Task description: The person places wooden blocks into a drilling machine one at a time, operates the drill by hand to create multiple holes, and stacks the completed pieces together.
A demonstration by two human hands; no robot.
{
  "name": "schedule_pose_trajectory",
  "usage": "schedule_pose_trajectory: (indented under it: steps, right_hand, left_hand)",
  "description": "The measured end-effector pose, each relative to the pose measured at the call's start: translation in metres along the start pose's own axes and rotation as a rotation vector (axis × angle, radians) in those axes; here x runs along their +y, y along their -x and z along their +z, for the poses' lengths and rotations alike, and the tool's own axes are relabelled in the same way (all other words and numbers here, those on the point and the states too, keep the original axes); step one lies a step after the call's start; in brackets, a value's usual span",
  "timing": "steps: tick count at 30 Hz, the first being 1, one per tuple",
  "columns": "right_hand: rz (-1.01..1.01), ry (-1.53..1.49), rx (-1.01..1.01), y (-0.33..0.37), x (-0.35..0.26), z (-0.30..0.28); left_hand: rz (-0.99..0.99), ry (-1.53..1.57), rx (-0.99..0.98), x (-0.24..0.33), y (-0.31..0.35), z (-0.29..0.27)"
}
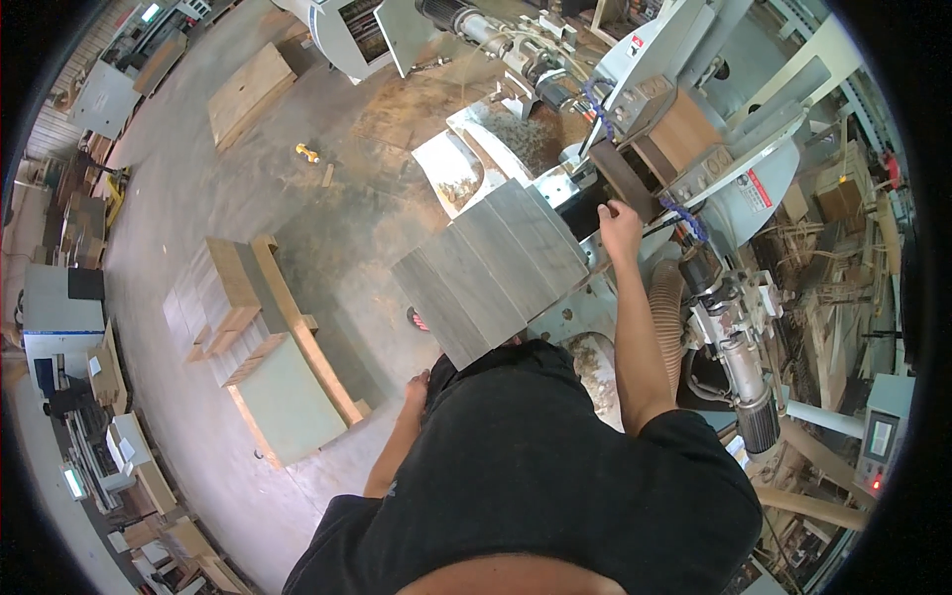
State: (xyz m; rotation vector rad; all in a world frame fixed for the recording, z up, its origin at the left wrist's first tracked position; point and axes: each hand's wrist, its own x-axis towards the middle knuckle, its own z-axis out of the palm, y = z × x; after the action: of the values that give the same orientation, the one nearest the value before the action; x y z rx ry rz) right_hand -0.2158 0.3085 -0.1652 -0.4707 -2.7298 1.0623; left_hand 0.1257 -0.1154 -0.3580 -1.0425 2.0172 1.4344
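My right hand (pixel 620 228) reaches forward to the machine, its fingers curled in beside the near end of a dark brown board (pixel 625 180). Whether anything sits between those fingers is too small to make out. To the left of that arm lies a stack of grey wood-grain boards (pixel 491 273), set edge to edge in front of my body. Down at my left side, my left hand (pixel 416 385) is close to my dark trousers, below the boards' near corner. Its fingers are mostly hidden.
The woodworking machine (pixel 645 109) has motor units on both sides and a ribbed hose (pixel 666 302). On the left, a wooden pallet (pixel 307 342) bears stacked boards. A control box (pixel 883 436) stands at right. A large wooden panel (pixel 248 94) and a small yellow object (pixel 307 153) lie on the floor.
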Motion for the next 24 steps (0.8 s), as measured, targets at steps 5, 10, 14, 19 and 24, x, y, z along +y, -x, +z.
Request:
schedule_pose_trajectory:
  steps: [5,10,14,19,24]
  right_hand:
    - [-0.034,0.267,-0.035,-0.043,-0.017,0.013]
    - [0.149,0.494,-0.327,-0.066,-0.006,0.034]
    - [0.036,0.527,-0.160,-0.058,-0.001,0.033]
    - [-0.108,0.420,-0.161,-0.060,-0.013,0.015]
    - [-0.171,-0.061,-0.466,-0.062,-0.013,0.022]
  left_hand:
    - [-0.074,0.050,0.041,0.015,0.003,-0.002]
    - [-0.175,0.148,0.090,0.001,-0.001,0.002]
    - [-0.065,-0.217,0.023,-0.019,-0.008,-0.003]
    - [0.102,-0.648,-0.086,-0.040,-0.012,-0.003]
    - [0.041,-0.537,-0.112,-0.028,-0.016,-0.010]
